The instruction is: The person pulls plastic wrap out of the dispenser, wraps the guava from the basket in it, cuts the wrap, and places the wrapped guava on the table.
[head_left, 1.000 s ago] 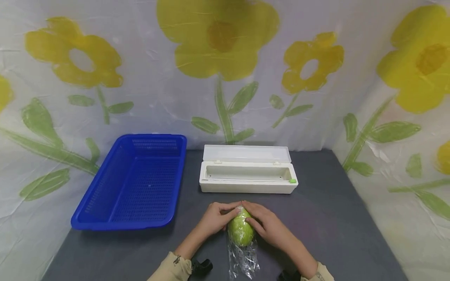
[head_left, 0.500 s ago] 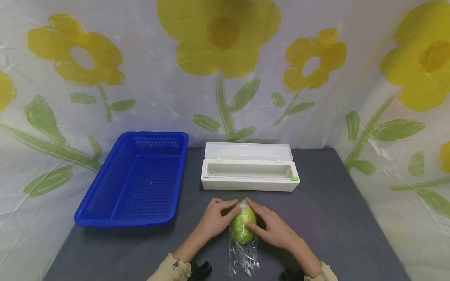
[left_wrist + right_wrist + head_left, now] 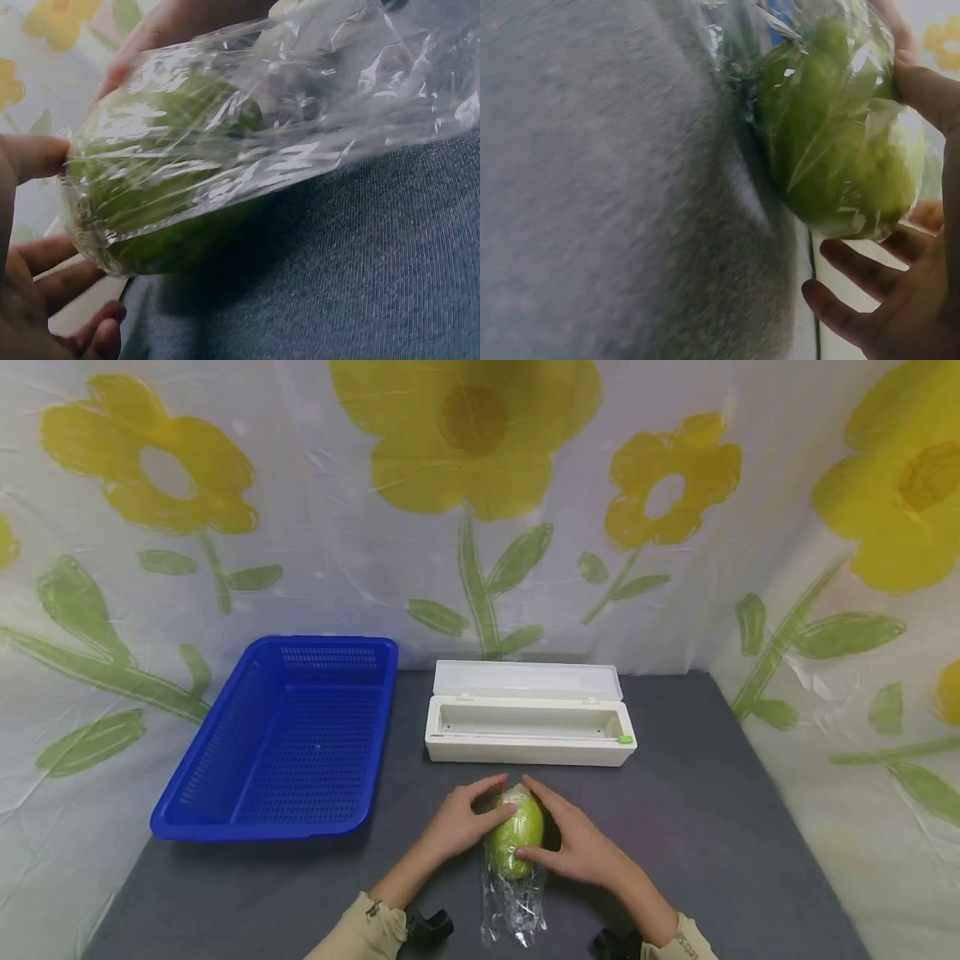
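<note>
A light green fruit (image 3: 517, 837), its exact kind unclear through the wrapping, lies near the front of the dark table. Clear cling film (image 3: 513, 906) covers it, and a loose tail of film trails toward the person. From the left side, my left hand (image 3: 459, 820) holds it, thumb on top and fingers around the far end. My right hand (image 3: 583, 843) holds it from the right, with the thumb pressing its side. In the right wrist view, the fingers (image 3: 862, 270) curve below the wrapped end. The left wrist view shows the left thumb (image 3: 41, 156) on the film.
Behind the hands stands a long white box (image 3: 531, 752) with its lid raised and a green slider (image 3: 625, 739) on its front edge. To the left is a blue plastic basket (image 3: 270, 831). A flower-printed sheet (image 3: 337, 568) hangs around the table.
At the far end of the fruit, the fingertips of both hands have spread apart. The right thumb has slid a little toward the person along the fruit. The basket and box stay put.
</note>
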`<state>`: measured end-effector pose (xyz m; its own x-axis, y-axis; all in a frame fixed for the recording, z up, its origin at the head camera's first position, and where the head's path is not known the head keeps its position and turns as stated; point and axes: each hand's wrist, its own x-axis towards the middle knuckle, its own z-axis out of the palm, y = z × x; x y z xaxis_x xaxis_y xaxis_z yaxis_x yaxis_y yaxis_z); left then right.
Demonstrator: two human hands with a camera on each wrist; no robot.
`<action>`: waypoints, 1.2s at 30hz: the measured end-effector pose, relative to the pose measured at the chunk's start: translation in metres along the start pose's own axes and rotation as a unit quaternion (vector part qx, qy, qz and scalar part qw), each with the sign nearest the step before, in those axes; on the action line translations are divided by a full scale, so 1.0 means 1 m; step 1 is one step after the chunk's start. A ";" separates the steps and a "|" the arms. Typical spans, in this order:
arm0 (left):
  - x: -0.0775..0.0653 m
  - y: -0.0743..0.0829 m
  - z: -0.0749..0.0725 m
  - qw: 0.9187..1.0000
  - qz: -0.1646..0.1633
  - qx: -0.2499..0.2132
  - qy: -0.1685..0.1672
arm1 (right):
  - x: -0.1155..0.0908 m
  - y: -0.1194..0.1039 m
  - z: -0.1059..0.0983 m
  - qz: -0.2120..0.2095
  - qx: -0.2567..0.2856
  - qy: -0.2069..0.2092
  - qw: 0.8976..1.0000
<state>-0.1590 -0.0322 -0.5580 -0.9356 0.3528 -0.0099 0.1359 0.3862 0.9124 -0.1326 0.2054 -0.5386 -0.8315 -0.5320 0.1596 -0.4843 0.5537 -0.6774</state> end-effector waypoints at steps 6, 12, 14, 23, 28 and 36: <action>0.003 -0.003 0.002 0.999 0.013 -0.015 -0.029 | 0.006 0.000 -0.001 -0.042 0.009 0.006 0.999; 0.003 -0.004 0.003 0.999 0.013 -0.021 -0.032 | 0.005 0.001 0.000 -0.031 0.021 0.007 0.999; 0.003 -0.003 0.003 0.999 0.016 -0.017 -0.029 | 0.003 0.001 0.000 -0.017 0.021 0.003 1.000; -0.002 0.004 0.000 0.998 0.044 0.040 -0.009 | 0.000 -0.001 0.001 0.019 -0.003 -0.005 1.000; -0.002 0.003 -0.001 0.997 0.050 0.051 -0.002 | 0.000 -0.002 0.002 0.021 0.018 -0.005 1.000; 0.000 0.013 -0.007 0.992 0.082 0.092 -0.009 | 0.002 -0.007 -0.002 0.018 0.006 0.005 1.000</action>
<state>-0.1594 -0.0327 -0.5433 -0.8902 0.4386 0.1234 0.3447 0.4711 0.8119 -0.1312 0.2014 -0.5323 -0.8510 -0.5053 0.1429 -0.4512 0.5644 -0.6913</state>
